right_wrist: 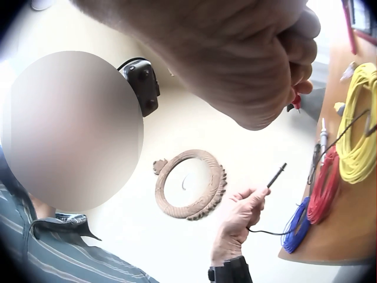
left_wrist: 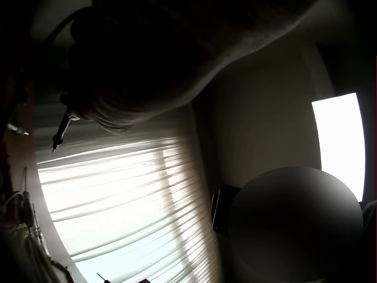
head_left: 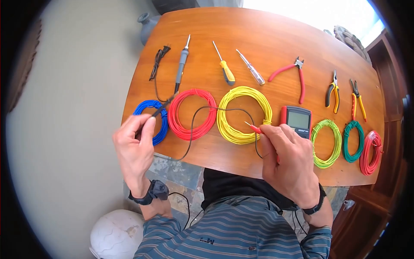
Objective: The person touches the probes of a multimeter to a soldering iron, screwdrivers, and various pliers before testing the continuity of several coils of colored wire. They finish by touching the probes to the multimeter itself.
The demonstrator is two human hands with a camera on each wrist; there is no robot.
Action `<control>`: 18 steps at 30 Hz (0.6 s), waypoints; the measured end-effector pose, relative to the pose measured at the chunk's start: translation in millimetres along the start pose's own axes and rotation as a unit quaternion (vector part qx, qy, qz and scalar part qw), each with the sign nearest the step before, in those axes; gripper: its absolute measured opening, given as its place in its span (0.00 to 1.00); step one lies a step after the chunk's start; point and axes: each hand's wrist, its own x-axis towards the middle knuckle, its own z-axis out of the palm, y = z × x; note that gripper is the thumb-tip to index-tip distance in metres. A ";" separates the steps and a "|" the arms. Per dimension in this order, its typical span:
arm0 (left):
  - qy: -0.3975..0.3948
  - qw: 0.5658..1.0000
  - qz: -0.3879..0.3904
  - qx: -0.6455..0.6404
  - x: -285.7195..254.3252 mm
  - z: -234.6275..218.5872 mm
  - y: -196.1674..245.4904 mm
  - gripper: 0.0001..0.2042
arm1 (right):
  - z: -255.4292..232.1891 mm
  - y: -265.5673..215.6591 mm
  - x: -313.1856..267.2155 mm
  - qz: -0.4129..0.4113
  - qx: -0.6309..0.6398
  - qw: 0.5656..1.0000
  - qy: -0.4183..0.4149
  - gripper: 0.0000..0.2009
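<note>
Above the left end of the table, my left hand point(head_left: 136, 144) pinches a black test probe point(head_left: 161, 108) between thumb and fingers, its tip slanting up and away. That probe point(right_wrist: 277, 175) also shows in the right wrist view. My right hand point(head_left: 291, 157) holds a red test probe point(head_left: 255, 128), its metal tip pointing left over the yellow wire coil point(head_left: 223, 123). Just beyond the right hand lies a red-and-black multimeter point(head_left: 298, 118), its lower part hidden by that hand. A thin black lead point(head_left: 192, 125) loops between the hands across the coils. The left wrist view is very dark.
Red point(head_left: 174, 123), blue point(head_left: 160, 137), yellow-green point(head_left: 317, 149), green point(head_left: 346, 149) and another red coil point(head_left: 364, 159) line the near side. Behind lie a soldering iron point(head_left: 181, 64), screwdriver point(head_left: 227, 72), voltage tester point(head_left: 252, 69), cutters point(head_left: 301, 82) and two pliers point(head_left: 336, 88).
</note>
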 end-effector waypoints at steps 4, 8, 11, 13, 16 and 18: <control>-0.079 0.996 -0.037 0.013 -14.0 -4.8 -22.9 0.05 | 4.9 -22.1 25.1 -0.045 0.015 0.998 -0.030 0.09; -0.037 0.999 -0.033 -0.008 -13.6 7.6 -36.9 0.05 | 37.7 -17.4 50.2 -0.081 0.013 0.994 -0.075 0.10; -0.035 0.999 -0.018 -0.024 -2.1 22.4 -35.7 0.05 | 65.7 -4.1 70.0 -0.026 -0.024 0.989 -0.147 0.07; -0.045 0.998 -0.007 -0.035 4.4 32.2 -32.4 0.05 | 74.8 -2.0 75.8 -0.014 -0.038 0.987 -0.156 0.06; -0.047 0.998 0.018 -0.029 12.3 44.9 -37.0 0.06 | 83.5 2.0 75.8 -0.001 -0.067 0.984 -0.162 0.04; -0.045 0.998 0.032 -0.031 15.6 49.3 -40.4 0.06 | 85.9 4.8 73.2 -0.001 -0.082 0.984 -0.159 0.04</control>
